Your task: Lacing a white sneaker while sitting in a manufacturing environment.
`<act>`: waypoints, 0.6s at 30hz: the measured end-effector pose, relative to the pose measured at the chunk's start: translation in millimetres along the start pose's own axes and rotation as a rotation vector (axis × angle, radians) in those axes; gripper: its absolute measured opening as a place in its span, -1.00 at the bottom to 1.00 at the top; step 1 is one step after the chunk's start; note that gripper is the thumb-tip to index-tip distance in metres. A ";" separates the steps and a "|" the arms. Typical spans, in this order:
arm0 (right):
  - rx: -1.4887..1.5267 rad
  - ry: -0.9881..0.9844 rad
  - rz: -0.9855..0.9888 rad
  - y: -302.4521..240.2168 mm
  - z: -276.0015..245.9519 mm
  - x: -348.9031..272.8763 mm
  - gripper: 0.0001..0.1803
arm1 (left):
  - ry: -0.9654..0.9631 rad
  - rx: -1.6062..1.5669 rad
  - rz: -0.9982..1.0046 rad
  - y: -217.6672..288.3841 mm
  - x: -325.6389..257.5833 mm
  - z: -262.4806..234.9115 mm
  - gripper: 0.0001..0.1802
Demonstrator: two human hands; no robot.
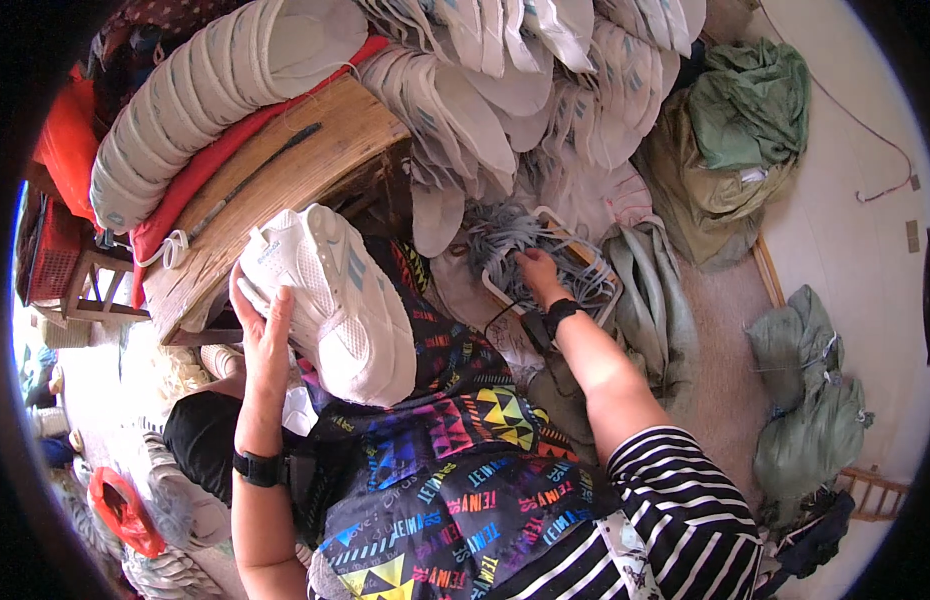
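A white sneaker (337, 305) with grey-blue stripes is tilted up in front of my body, left of the middle. My left hand (267, 328) grips it from the left, thumb against its side. To the right, my right hand (540, 275) reaches into a tangled heap of grey-blue shoelaces (497, 238). Its fingers are closed on some of the laces, with the fingertips partly hidden. The heap lies in a white-rimmed container (550, 217).
A wooden bench (330, 135) bears a row of nested white shoes (190, 115), a red cloth and a thin dark rod (250, 178). Stacked shoe pieces (455, 110) fill the far middle. Green sacks (750, 110) stand at right. A red bag (120, 510) lies lower left.
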State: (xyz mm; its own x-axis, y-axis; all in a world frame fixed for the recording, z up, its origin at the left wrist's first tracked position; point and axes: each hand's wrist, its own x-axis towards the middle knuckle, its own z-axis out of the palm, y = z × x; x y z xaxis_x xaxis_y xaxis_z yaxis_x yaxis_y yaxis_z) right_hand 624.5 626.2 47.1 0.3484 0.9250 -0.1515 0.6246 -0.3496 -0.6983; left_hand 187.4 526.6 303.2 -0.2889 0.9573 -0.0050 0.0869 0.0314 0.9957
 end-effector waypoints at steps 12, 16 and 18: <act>0.460 -0.642 -0.155 -195.7 -73.5 -95.6 -0.88 | -0.016 0.362 0.402 69.2 -40.9 -2.9 -0.32; 0.383 -0.883 -0.754 -301.8 -134.0 -192.0 -0.90 | -0.639 -0.212 -0.016 100.3 -53.4 26.6 -0.23; 0.350 -0.913 -0.866 -324.2 -149.1 -206.3 -0.88 | -0.768 -0.179 -0.041 103.9 -57.9 29.4 -0.39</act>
State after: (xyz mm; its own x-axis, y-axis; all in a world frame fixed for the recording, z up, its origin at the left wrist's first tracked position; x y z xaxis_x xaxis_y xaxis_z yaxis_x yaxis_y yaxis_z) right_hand 454.3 526.6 409.1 -0.7561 0.6442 0.1157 0.1437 0.3358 -0.9309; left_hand 241.2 482.9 404.2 0.4568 0.8887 -0.0398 -0.0832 0.0872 0.9927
